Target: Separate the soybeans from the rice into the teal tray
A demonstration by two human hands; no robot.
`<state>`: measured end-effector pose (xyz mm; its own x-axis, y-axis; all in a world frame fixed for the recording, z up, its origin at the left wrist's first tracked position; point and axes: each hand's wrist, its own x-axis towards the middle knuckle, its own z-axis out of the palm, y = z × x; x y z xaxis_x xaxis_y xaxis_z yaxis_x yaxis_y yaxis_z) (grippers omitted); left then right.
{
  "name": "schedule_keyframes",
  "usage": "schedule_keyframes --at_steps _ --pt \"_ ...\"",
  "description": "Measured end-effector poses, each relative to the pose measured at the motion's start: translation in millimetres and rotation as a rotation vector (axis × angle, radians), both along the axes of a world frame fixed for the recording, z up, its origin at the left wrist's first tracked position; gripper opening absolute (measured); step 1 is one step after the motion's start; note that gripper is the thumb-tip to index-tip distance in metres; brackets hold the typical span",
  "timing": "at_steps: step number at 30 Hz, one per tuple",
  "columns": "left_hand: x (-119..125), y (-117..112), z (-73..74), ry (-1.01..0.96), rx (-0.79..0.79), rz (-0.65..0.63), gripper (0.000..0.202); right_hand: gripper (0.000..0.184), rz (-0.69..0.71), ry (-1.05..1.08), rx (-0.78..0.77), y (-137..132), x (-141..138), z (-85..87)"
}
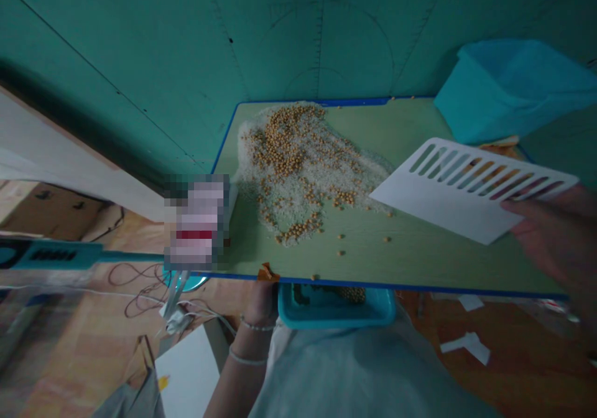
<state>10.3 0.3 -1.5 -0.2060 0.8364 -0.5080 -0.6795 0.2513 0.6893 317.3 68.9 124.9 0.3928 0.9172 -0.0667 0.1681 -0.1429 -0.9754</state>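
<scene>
A pile of white rice mixed with yellow beans lies on a green table with a blue edge. My right hand is closed on a white slotted scraper card, whose corner touches the pile's right side. My left hand reaches under the table's near edge beside a teal tray that holds a few beans; its fingers are hidden under the tabletop. Two thin bracelets sit on that wrist.
A teal bin stands at the table's back right. A blurred package sits at the left edge. Stray beans dot the near tabletop. Cables and paper scraps lie on the wooden floor. A green wall rises behind.
</scene>
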Motion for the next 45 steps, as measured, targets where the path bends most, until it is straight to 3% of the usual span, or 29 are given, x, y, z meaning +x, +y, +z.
schedule_keyframes --at_steps 4,14,22,31,39,45 --pt "1.1 1.0 -2.2 0.014 -0.005 -0.003 0.031 0.027 -0.110 0.138 -0.068 -3.0 -4.9 -4.3" --pt "0.0 0.4 -2.1 0.088 0.063 0.009 0.025 0.028 0.044 0.178 -0.052 -6.6 -10.9 -17.7" --pt "3.8 1.1 1.7 0.112 0.118 0.050 0.028 0.030 0.005 0.256 -0.149 -5.3 -14.2 -26.0" --pt "5.4 -1.5 -3.6 0.112 0.115 0.059 0.027 0.032 -0.023 0.323 -0.298 -11.1 -32.0 -25.4" --pt "4.0 -0.3 -4.8 0.076 0.099 0.025 0.034 0.029 0.062 0.360 -0.333 -18.4 -40.6 -34.5" --pt "5.4 -1.0 -0.6 0.074 0.108 0.000 0.027 0.028 0.156 0.326 -0.317 -23.5 -43.6 -36.4"
